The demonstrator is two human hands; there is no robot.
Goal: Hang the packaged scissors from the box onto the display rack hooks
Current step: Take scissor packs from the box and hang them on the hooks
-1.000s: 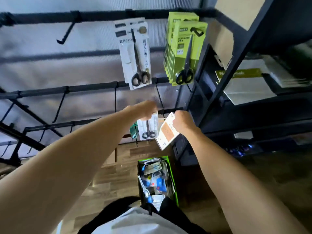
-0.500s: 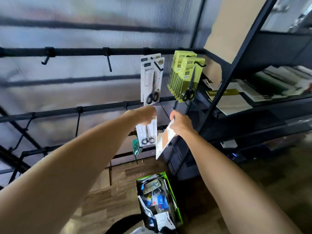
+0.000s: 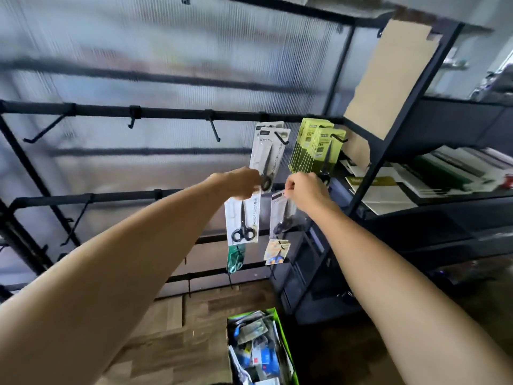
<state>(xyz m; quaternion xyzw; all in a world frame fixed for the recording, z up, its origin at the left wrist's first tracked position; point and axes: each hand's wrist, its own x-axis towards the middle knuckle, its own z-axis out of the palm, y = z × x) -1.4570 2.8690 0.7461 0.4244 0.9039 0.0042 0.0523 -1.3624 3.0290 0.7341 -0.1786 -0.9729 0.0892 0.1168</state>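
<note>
Pinching a white scissors pack (image 3: 242, 218) in my left hand (image 3: 238, 182) and a clear one (image 3: 281, 213) in my right hand (image 3: 304, 190), I am now raising both at frame centre toward the middle rail (image 3: 125, 196).

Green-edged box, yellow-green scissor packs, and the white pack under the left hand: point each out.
green-edged box (image 3: 286, 348): head view, on its green right wall.
yellow-green scissor packs (image 3: 313, 147): head view, front card's face.
white pack (image 3: 241, 218): head view, card middle, below the left hand (image 3: 238, 182).

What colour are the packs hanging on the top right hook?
Yellow-green packs, each with black scissors, clearest in the head view.
</note>
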